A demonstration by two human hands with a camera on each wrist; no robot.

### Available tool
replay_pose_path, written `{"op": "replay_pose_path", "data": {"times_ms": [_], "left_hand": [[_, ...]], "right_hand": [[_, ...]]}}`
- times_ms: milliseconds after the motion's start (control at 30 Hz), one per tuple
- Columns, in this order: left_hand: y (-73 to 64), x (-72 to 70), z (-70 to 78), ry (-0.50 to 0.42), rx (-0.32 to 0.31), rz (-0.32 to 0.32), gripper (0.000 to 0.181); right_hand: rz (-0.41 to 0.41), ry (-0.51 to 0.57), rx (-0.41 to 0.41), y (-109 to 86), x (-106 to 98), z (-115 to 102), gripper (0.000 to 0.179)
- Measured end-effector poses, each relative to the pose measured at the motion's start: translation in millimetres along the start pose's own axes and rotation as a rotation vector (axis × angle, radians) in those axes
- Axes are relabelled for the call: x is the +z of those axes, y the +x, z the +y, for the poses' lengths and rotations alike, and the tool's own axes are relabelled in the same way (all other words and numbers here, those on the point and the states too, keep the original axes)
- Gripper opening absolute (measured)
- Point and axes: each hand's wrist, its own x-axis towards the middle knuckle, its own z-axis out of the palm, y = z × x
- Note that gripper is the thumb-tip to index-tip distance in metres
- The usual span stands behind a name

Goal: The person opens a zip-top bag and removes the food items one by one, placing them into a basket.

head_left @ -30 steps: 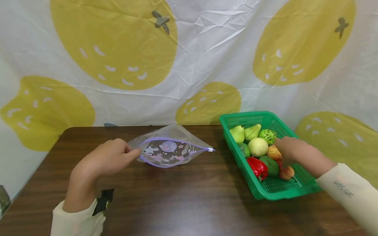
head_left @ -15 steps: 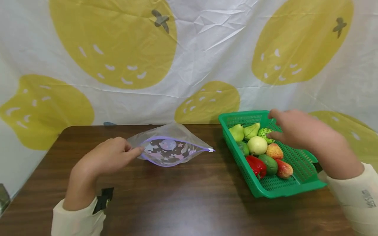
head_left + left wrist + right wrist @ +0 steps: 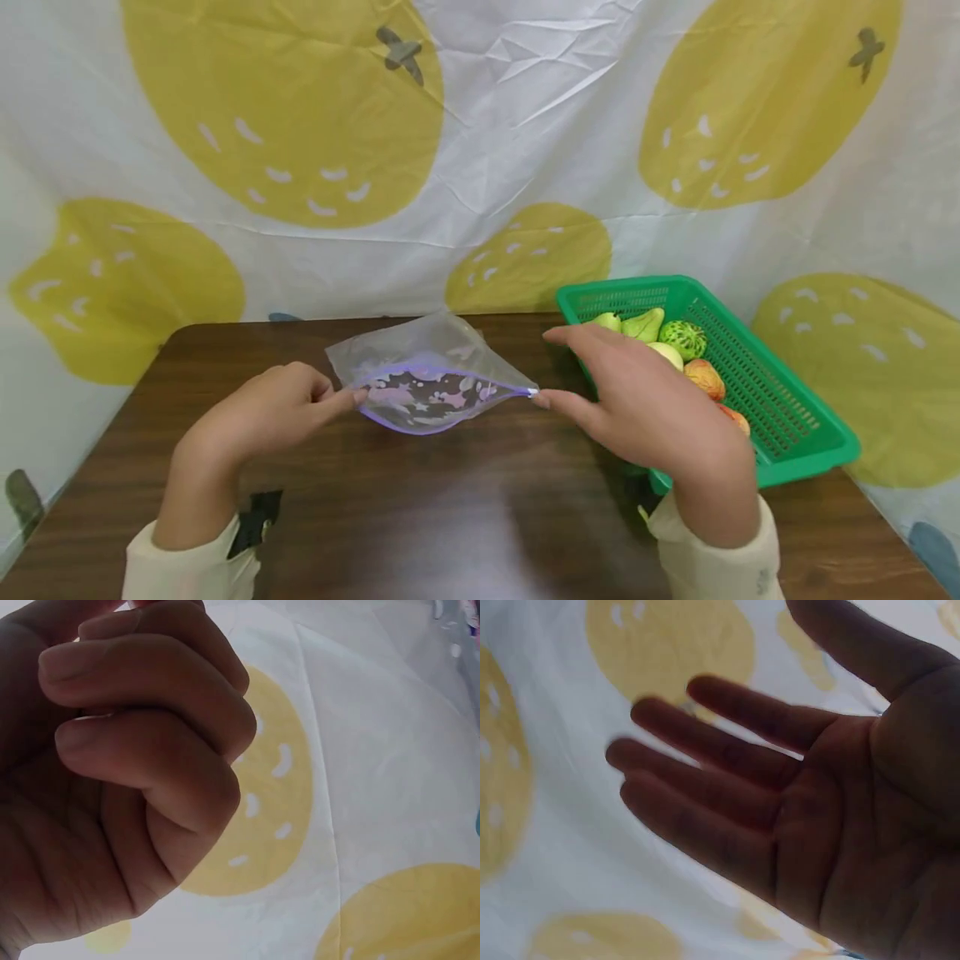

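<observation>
A clear slider zip bag [image 3: 450, 343] with a purple-edged mouth and pink and white prints lies on the brown table, its mouth gaping. My left hand [image 3: 255, 421] pinches the left end of the mouth between thumb and fingers; the left wrist view shows curled fingers [image 3: 157, 742]. At the mouth's right end sits a white slider [image 3: 532, 392]. My right hand [image 3: 656, 408] is there with its thumb tip at or touching the slider, fingers spread and holding nothing. In the right wrist view the open palm [image 3: 840, 817] faces the camera.
A green basket [image 3: 776, 400] stands at the right, partly behind my right hand. It holds a green pear-like fruit [image 3: 643, 325], a speckled green round fruit [image 3: 682, 339], an orange-red fruit [image 3: 703, 377] and others. A lemon-print cloth [image 3: 510, 150] hangs behind the table [image 3: 450, 508].
My right hand has lifted out of the basket and swung left to the bag's slider end, now covering part of the fruit. My left hand keeps its pinch on the bag.
</observation>
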Motion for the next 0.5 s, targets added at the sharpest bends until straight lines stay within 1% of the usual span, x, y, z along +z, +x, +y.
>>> {"op": "replay_pose_path", "data": {"times_ms": [67, 133, 267, 367, 500], "left_hand": [[-3.0, 1.5, -0.9, 0.017, -0.008, 0.005, 0.058], [-5.6, 2.5, -2.5, 0.033, -0.015, 0.014, 0.058], [-10.6, 2.6, -8.6, 0.044, -0.040, 0.022, 0.055], [-16.3, 3.0, -18.7, 0.046, -0.076, 0.017, 0.053], [-28.7, 2.2, -39.0, 0.062, -0.135, 0.004, 0.048]], "right_hand": [[-0.013, 0.049, -0.016, 14.4, 14.1, -0.5, 0.060], [-0.031, 0.081, -0.014, 28.4, 28.2, 0.9, 0.062], [-0.076, 0.092, 0.009, 49.2, 49.7, 7.8, 0.063], [-0.111, 0.080, 0.040, 59.9, 59.2, 13.2, 0.064], [-0.154, 0.097, 0.070, 68.8, 68.0, 18.2, 0.066]]}}
